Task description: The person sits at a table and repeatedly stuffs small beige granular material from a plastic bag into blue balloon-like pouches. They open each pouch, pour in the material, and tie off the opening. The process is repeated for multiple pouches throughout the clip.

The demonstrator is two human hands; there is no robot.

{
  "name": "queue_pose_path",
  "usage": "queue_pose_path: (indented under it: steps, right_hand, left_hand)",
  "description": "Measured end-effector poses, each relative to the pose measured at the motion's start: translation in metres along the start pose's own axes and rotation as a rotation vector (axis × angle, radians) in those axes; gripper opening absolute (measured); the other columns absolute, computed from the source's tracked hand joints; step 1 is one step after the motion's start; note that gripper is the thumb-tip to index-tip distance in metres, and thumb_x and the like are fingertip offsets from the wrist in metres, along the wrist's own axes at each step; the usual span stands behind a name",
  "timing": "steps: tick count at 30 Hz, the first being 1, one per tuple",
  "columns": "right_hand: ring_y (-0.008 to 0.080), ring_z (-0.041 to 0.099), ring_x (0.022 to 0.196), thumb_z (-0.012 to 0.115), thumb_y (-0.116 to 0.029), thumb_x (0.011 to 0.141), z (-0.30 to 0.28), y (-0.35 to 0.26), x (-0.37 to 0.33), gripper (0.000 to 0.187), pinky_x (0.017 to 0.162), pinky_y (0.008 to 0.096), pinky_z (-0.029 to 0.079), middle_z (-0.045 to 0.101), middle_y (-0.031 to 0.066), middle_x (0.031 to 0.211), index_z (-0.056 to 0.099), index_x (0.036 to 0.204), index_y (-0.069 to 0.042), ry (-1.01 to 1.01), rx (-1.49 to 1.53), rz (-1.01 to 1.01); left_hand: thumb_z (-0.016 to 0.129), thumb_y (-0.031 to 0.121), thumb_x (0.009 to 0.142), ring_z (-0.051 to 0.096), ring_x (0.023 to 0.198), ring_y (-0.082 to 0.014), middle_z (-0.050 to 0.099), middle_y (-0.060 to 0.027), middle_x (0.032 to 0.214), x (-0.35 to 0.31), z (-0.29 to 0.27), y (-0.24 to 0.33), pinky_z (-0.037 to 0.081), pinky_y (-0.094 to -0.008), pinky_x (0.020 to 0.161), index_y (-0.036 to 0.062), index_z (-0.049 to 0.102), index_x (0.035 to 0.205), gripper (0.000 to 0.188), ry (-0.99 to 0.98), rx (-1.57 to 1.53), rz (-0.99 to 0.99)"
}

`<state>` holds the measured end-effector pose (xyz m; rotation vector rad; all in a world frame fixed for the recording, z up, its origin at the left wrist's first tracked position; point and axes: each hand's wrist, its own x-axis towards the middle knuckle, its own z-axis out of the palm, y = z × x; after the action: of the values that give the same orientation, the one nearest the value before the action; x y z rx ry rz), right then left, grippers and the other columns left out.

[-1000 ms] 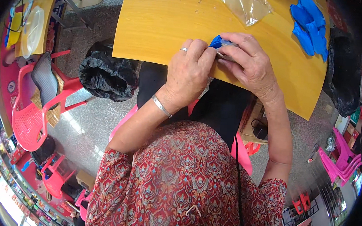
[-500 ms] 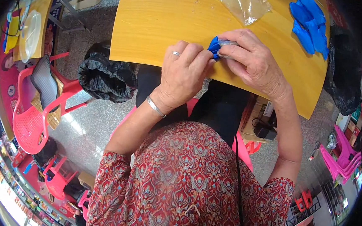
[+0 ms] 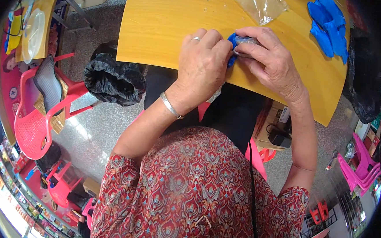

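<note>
Over the near edge of the yellow wooden table (image 3: pixel 170 29), my two hands meet around a small crumpled blue piece (image 3: pixel 231 60), cloth or thin plastic. My left hand (image 3: pixel 203 60), with a ring and a bangle, has its fingers curled and pinched on the blue piece's left side. In my right hand (image 3: pixel 273 65) a shiny greyish thing (image 3: pixel 246 40), perhaps wrapped in clear film, sits between thumb and fingers, against the blue piece. Its kind is mostly hidden by the fingers. More crumpled blue pieces (image 3: pixel 329 29) lie at the table's far right.
A clear plastic bag (image 3: pixel 262 9) lies at the table's far edge. Black bags (image 3: pixel 113 80) stand left of the table and at its right. A pink chair (image 3: pixel 33 130) is further left; a cardboard box (image 3: pixel 272 124) sits below the table by my right arm.
Both hands have shifted slightly right and up the table. My left hand has turned and closed in nearer to the right one, and the greyish thing shows more.
</note>
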<state>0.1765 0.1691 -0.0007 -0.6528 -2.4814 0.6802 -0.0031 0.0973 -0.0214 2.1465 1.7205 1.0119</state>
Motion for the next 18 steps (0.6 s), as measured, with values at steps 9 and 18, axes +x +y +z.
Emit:
queue_pose_path:
  steps: [9,18]
  right_hand:
    - [0.0313,0.059,0.098,0.070,-0.004,0.073,0.003,-0.001,0.003,0.020,0.084,0.0377,0.049,0.060,0.0120,0.106,0.064,0.092,-0.002,0.040,-0.019,-0.042]
    - [0.0273,0.062,0.086,0.072,-0.008,0.077,0.026,-0.006,0.011,0.018,0.078,0.0338,0.050,0.062,0.0102,0.096,0.067,0.093,-0.002,0.236,0.031,0.146]
  left_hand:
    - [0.066,0.003,0.078,0.054,0.076,-0.0349,0.056,-0.0147,0.078,-0.001,0.000,-0.005,0.042,-0.0427,0.068,0.0012,0.057,0.080,0.009,0.035,-0.311,-0.180]
    - [0.070,0.010,0.082,0.058,0.091,-0.0287,0.057,-0.0141,0.100,-0.008,-0.008,-0.010,0.048,-0.0368,0.081,0.0013,0.056,0.108,0.031,0.058,-0.472,-0.121]
